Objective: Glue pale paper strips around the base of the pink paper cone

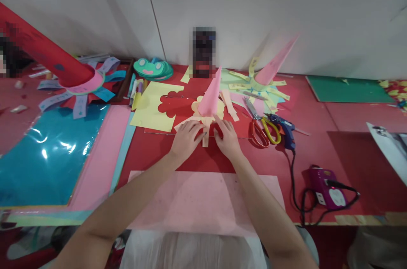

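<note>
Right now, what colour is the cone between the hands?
Pink. The cone stands on a cream flower cutout; head view.

- I am looking at a paper-craft workroom: the red counter (pixel 349 116) against a plain white wall is strewn with coloured paper sheets.
- Red-and-yellow-handled scissors (pixel 262 128), a blue hot-glue gun (pixel 285 128) and a purple power strip (pixel 327 187) lie there.
- Finished pink paper cones (pixel 210 96) stand about.

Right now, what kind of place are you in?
Probably a paper-craft table, perhaps in a classroom or workshop. Both hands, left hand and right hand, press paper strips under a pink paper cone. Scissors and a blue glue gun lie nearby, with coloured paper sheets spread around.
</note>
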Tool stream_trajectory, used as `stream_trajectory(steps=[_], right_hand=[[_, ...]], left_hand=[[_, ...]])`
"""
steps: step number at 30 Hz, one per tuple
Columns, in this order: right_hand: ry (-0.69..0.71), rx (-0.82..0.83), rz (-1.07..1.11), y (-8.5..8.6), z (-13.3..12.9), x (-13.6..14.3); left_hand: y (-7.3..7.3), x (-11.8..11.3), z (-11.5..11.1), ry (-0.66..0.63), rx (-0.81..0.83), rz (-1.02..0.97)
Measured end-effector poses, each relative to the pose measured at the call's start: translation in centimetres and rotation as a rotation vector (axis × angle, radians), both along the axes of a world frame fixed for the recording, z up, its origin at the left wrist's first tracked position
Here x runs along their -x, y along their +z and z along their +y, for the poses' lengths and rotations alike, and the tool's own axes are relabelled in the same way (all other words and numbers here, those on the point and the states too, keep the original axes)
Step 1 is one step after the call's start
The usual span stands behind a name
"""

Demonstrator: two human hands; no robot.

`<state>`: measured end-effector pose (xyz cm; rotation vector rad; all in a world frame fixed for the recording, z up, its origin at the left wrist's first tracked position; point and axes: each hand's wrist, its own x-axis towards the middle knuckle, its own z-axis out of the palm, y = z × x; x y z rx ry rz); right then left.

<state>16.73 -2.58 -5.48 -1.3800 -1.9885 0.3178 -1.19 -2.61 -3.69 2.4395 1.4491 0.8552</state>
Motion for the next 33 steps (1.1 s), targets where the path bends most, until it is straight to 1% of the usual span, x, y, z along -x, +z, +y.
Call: stream_trajectory(steps=[2,4,7,9,11,14,16,18,20,22,23,26,28,30,33], right_hand=[[-0.011,0.006,-0.018,0.0,0.0,0.0],[-0.016,0.013,-0.027,-0.1,0.1,-0.1],[-0.020,0.023,-0.015,-0.2,0.1,-0.1],[-0.060,0.033,0.040,-0.2,0.2,-0.1],[-0.166,0.020,0.127,0.1,0.2,-0.3],[-0.380,-0.017,0.285,0.8,0.2,-0.9],[-0.504,0.023,0.405,1.3,0.1,-1.3],[-0.584,0.095,0.499,1.7,0.0,-1.5],[-0.608,0.139,0.530,1.7,-0.1,-1.5],[-0.559,0.137,0.489,1.5,-0.2,-1.3],[-0.504,0.113,0.448,1.4,-0.3,-1.1],[-0.280,-0.004,0.288,1.0,-0.4,-0.3],[-0.181,-0.059,0.192,0.8,-0.4,0.2],[-0.141,-0.075,0.109,0.6,-0.4,0.5],[-0.125,-0.080,-0.018,0.5,-0.3,0.6]], left_hand=[[-0.8,0.0,0.2,-0.010,0.032,0.009],[-1.2,0.0,0.4,-0.016,0.062,0.036],[-1.5,0.1,0.5,-0.015,0.090,0.077],[-1.5,0.1,0.5,-0.013,0.106,0.084],[-1.5,0.1,0.5,-0.007,0.126,0.078],[-1.4,0.1,0.5,0.000,0.158,0.067],[-1.4,0.1,0.5,0.004,0.175,0.061],[-1.5,0.1,0.5,0.004,0.182,0.042],[-1.4,0.2,0.5,-0.004,0.175,0.012],[-1.3,0.2,0.4,-0.004,0.154,-0.009],[-1.2,0.2,0.4,0.003,0.141,-0.011],[-0.9,0.3,0.3,0.038,0.108,0.000],[-0.8,0.3,0.3,0.028,0.097,0.006],[-0.9,0.2,0.4,-0.013,0.091,0.024],[-1.1,0.1,0.4,-0.053,0.098,0.097]])
